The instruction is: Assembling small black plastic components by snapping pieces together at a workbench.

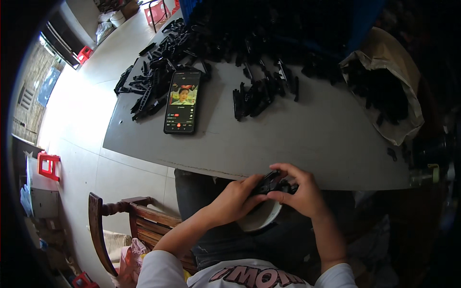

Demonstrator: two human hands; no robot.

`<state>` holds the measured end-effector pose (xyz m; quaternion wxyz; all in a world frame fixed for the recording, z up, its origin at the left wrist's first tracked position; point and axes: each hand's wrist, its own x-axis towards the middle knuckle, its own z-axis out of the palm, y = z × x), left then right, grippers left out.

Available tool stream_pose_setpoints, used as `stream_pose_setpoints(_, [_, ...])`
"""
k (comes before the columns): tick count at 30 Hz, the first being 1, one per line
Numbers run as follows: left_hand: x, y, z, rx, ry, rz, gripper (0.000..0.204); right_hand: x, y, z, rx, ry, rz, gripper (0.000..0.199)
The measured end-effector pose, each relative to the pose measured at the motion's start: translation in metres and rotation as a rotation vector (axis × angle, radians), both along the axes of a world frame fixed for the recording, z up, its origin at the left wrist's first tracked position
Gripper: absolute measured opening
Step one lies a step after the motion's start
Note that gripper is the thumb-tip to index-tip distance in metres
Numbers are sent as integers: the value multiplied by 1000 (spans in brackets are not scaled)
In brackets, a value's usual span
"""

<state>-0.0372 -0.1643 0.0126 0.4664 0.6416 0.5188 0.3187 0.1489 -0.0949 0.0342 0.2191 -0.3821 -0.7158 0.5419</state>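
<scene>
Close to the table's front edge, my left hand (238,196) and my right hand (301,188) both grip a black plastic part (269,182) between them. Its exact kind is too small and dark to tell. My left fingers wrap its left end, while my right thumb and index finger pinch the other end. Just under my hands, a pale round bowl (263,222) sits on my lap, partly covered by them. Beyond on the table lies a small cluster of similar black parts (261,93).
A lit phone (182,103) stands on the grey table (211,149), with heaped black parts (153,72) behind it. An open paper sack (403,91) of black pieces is at the right. A wooden chair (149,216) is beside me, and a red stool (48,166) stands on the floor.
</scene>
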Motion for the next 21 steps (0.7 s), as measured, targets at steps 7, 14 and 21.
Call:
stream_pose_setpoints(7, [-4,-25,-12,-28,-54,-17,32,-6,-32,-31,116,31,-27,34])
stream_pose_setpoints(14, [-14,-8,-9,273,314,-12,34,0,-37,-29,88,80,-6,31])
stream_pose_setpoints(21, [-11,84,17,576,501,101,38,41,109,-10,589,-49,-388,32])
